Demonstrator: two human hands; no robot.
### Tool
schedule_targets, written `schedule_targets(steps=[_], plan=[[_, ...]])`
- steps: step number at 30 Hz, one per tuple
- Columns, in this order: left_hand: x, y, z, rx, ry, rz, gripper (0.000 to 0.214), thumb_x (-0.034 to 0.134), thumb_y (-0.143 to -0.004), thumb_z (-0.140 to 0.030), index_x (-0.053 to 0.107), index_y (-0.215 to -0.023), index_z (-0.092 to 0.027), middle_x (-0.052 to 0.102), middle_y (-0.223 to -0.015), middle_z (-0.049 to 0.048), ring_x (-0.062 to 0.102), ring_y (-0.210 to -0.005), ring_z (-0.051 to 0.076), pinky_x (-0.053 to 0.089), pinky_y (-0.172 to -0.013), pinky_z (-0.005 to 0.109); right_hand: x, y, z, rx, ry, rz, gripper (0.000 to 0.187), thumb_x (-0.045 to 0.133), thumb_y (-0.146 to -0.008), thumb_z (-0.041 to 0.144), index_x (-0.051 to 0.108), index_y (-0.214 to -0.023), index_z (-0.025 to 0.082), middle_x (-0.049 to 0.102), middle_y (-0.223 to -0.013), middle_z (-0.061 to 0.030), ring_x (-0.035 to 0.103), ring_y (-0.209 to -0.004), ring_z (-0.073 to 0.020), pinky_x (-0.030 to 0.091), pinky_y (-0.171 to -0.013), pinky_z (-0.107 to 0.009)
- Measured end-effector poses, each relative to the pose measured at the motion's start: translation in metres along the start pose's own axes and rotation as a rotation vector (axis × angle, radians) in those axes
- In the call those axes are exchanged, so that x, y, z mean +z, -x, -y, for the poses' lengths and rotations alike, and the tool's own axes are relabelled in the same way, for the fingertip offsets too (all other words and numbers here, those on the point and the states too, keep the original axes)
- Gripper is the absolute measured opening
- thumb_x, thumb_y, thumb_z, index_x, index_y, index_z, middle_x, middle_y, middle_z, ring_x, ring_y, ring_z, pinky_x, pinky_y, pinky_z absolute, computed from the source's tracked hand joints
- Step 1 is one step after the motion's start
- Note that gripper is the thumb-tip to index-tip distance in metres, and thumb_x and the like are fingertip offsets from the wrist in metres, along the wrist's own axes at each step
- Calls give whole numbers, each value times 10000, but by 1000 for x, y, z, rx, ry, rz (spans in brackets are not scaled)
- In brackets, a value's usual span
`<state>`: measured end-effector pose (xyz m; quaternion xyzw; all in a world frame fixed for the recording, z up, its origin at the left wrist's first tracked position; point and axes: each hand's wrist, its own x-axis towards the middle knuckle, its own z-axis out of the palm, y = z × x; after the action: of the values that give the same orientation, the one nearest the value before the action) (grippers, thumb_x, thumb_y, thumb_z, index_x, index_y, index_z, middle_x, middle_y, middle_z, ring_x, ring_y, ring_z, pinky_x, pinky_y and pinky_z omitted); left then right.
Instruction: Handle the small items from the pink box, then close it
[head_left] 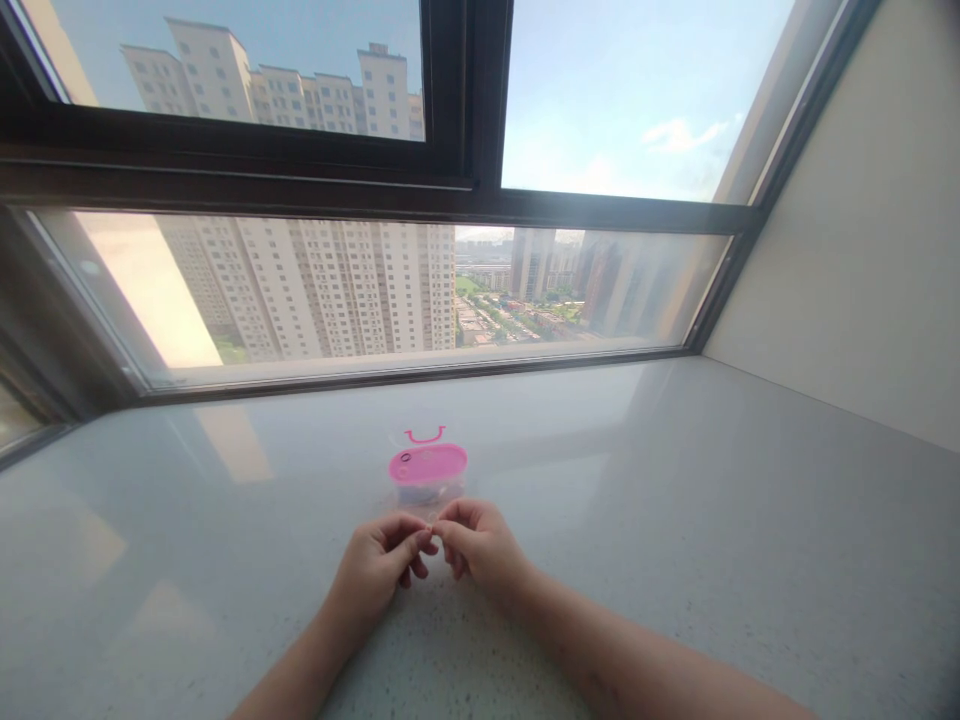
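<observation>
My left hand [386,555] and my right hand [480,545] meet fingertip to fingertip, low over the pale countertop. Both are closed in a pinch. Whatever lies between the fingertips is too small to make out. Just beyond them stands a small oval box with a pink lid [429,463] and a clear body [431,492]; something bluish shows through its wall. A small dark ring [406,457] rests on the left part of the lid. Behind the box lies a curved pink handle [425,436], apart from it.
The speckled pale countertop [675,520] runs back to a dark-framed window [480,205]. A plain wall [862,250] closes off the right side. Tall buildings [337,290] show outside through the glass. Sunlight makes bright patches on the left of the surface.
</observation>
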<state>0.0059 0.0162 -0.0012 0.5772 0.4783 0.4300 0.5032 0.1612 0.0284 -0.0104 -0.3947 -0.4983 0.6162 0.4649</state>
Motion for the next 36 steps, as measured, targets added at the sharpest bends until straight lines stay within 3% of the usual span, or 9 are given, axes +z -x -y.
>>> schedule_targets(steps=[15, 36], plan=[[-2, -2, 1, -24, 62, -20, 297, 666, -770, -436, 637, -695, -151, 644, -590, 6, 524, -460, 103, 393, -435, 196, 0, 1, 4, 30, -38, -68, 178, 623, -685, 328, 551, -638, 172, 499, -417, 70, 379, -316, -61, 219, -340, -193], [-2, -3, 4, -64, 179, -44, 328, 724, -700, -469, 619, -682, -159, 625, -550, -19, 519, -423, 99, 353, -398, 191, -1, -1, 3, 57, -28, -92, 186, 630, -660, 337, 537, -641, 176, 483, -421, 72, 369, -325, -64, 217, -351, -202]])
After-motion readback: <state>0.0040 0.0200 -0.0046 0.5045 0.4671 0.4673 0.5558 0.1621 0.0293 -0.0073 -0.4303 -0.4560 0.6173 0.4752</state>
